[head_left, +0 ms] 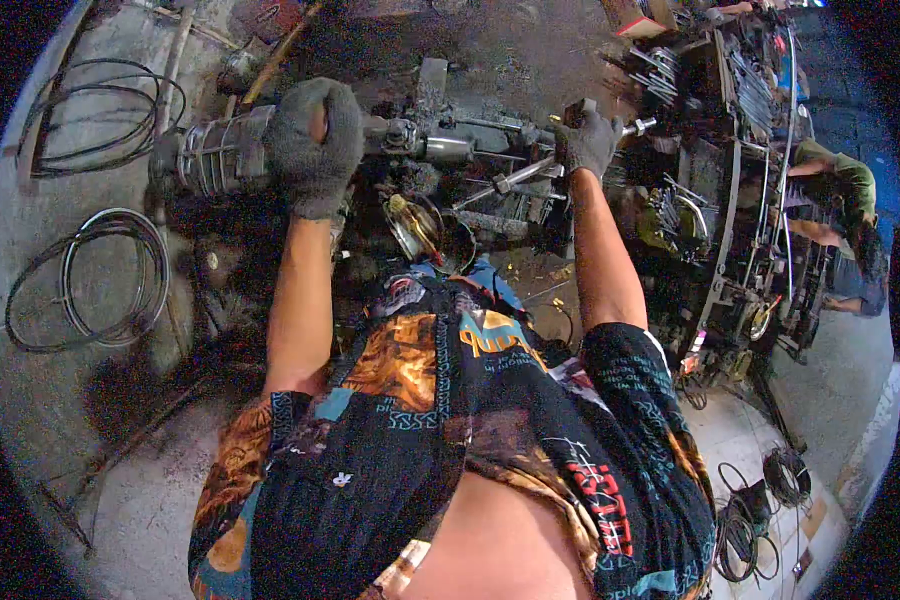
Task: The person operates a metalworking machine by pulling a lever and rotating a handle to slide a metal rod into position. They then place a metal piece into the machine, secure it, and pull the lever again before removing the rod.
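My left hand [315, 150], in a dark grey glove, is closed around a part of the machine, just right of its ribbed cylindrical housing [215, 157]. A shiny metal cylinder [448, 149] sits on the machine between my hands. My right hand [592, 142], gloved too, has its fingers wrapped round a dark handle; a metal rod [525, 175] runs beside it to the lower left. Below the machine, near my body, is a round container [413, 225] with yellowish contents. The exact parts under both gloves are hidden.
Coiled cables or hoses [115, 280] lie on the floor at the left. A long rack [715, 240] with metal rods stands at the right. Beyond it another person [840, 185] in a green top bends over. More black coils [740, 530] are at the lower right.
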### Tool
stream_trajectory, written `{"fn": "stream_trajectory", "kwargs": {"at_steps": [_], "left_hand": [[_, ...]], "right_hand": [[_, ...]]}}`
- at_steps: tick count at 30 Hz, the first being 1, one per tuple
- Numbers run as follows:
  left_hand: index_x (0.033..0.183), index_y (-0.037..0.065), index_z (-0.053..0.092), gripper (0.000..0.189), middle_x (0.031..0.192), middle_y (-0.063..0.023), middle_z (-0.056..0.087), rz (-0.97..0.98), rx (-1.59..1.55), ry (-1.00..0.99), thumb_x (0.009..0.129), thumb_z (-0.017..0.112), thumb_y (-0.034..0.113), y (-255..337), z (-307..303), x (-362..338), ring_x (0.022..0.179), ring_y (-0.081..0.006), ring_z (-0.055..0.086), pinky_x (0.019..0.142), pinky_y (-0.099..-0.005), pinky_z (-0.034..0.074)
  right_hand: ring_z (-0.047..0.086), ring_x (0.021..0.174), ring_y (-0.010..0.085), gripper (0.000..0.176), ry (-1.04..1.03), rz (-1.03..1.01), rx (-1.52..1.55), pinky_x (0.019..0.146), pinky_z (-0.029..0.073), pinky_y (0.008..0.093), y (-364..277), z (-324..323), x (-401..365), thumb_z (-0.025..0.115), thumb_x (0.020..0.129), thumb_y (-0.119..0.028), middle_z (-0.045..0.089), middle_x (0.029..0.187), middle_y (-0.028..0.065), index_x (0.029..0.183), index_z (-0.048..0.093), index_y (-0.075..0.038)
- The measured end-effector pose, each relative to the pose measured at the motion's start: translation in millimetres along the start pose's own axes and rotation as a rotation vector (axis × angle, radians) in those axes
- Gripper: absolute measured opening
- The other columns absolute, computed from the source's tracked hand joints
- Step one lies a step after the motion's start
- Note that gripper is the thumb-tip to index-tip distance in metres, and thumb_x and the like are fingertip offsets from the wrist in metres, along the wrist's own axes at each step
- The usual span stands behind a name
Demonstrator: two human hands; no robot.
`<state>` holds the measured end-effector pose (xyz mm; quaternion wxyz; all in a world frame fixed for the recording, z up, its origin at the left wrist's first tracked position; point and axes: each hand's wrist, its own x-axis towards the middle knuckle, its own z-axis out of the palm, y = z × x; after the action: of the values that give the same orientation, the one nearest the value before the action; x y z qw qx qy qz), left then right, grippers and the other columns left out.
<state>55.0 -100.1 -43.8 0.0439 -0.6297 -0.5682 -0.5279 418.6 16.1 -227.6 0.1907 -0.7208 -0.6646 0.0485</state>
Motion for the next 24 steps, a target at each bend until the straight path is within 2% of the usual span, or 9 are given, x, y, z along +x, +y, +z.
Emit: {"fn": "stream_trajectory", "kwargs": {"at_steps": [2,4,6,10,14,15,17,21,24], "left_hand": [[0.09,0.003,0.07,0.012,0.092,-0.0094,0.071,0.05,-0.052,0.079,0.091,0.065,0.013,-10,5,-2,0.08,-0.0225,0.067,0.078,-0.0356,0.054],[0.091,0.002,0.069,0.025,0.09,-0.009,0.069,-0.141,0.737,0.489,0.097,0.058,0.024,-142,30,-60,0.082,-0.0237,0.065,0.08,-0.0357,0.052],[0.09,0.002,0.066,0.032,0.087,-0.0082,0.064,-0.69,-0.04,0.102,0.1,0.054,0.03,-167,-88,-60,0.082,-0.0228,0.06,0.078,-0.0371,0.049],[0.077,0.0,0.06,0.037,0.076,-0.0071,0.058,-0.143,0.547,0.052,0.098,0.056,0.03,-110,-103,-34,0.072,-0.0211,0.053,0.068,-0.0399,0.044],[0.075,0.001,0.062,0.036,0.073,-0.0074,0.064,-0.051,0.845,-0.111,0.097,0.061,0.03,-75,-75,2,0.071,-0.0206,0.06,0.067,-0.038,0.046],[0.075,0.001,0.062,0.036,0.073,-0.0074,0.064,-0.053,0.846,-0.11,0.097,0.061,0.03,-62,-67,5,0.071,-0.0206,0.06,0.067,-0.038,0.046],[0.092,0.001,0.069,0.033,0.085,-0.0118,0.069,-0.493,-0.062,0.182,0.097,0.058,0.032,-33,-44,7,0.075,-0.0239,0.065,0.066,-0.0378,0.052],[0.086,0.001,0.069,0.045,0.082,-0.0101,0.071,-0.45,0.068,0.127,0.103,0.046,0.036,-17,-45,9,0.072,-0.019,0.064,0.066,-0.0342,0.051],[0.082,0.0,0.068,0.044,0.08,-0.0108,0.072,-0.391,0.074,0.168,0.101,0.048,0.035,2,-37,18,0.069,-0.0201,0.063,0.065,-0.0357,0.051]], "right_hand": [[0.062,0.107,0.0371,0.057,-0.04,-0.02,-0.003,0.112,0.033,0.0483,-9,-12,2,0.078,0.074,-0.049,0.071,0.098,0.0167,0.108,0.058,-0.009],[0.066,0.093,0.0373,0.027,0.097,-0.043,0.099,0.115,0.028,0.0458,-11,-17,-7,0.074,0.073,-0.032,0.073,0.09,0.0151,0.093,0.071,-0.013],[0.065,0.094,0.037,0.027,0.128,-0.047,0.083,0.115,0.028,0.0459,2,-2,-13,0.073,0.072,-0.031,0.072,0.09,0.016,0.092,0.071,-0.012],[0.062,0.101,0.0347,0.029,0.083,-0.017,0.187,0.116,0.027,0.0457,-18,-21,-14,0.072,0.069,-0.029,0.071,0.09,0.0161,0.091,0.071,-0.01],[0.061,0.104,0.0333,0.042,0.13,-0.006,0.154,0.118,0.024,0.0469,-25,-31,-16,0.076,0.066,-0.03,0.068,0.094,0.016,0.099,0.07,-0.005],[0.061,0.104,0.0333,0.042,0.13,-0.008,0.154,0.118,0.024,0.0469,-23,-26,-14,0.076,0.066,-0.03,0.068,0.094,0.016,0.099,0.07,-0.005],[0.06,0.102,0.0337,0.047,0.171,0.058,0.522,0.119,0.024,0.0471,-15,-12,-13,0.077,0.063,-0.029,0.067,0.096,0.0162,0.101,0.07,-0.003],[0.06,0.105,0.0342,0.048,0.192,-0.101,0.138,0.118,0.025,0.0472,-10,-15,-25,0.078,0.062,-0.025,0.067,0.102,0.0143,0.103,0.07,-0.003],[0.057,0.114,0.0402,0.053,0.448,-0.069,-0.024,0.113,0.031,0.0492,-14,-17,-23,0.079,0.062,-0.019,0.061,0.116,0.0264,0.109,0.068,0.003]]}}
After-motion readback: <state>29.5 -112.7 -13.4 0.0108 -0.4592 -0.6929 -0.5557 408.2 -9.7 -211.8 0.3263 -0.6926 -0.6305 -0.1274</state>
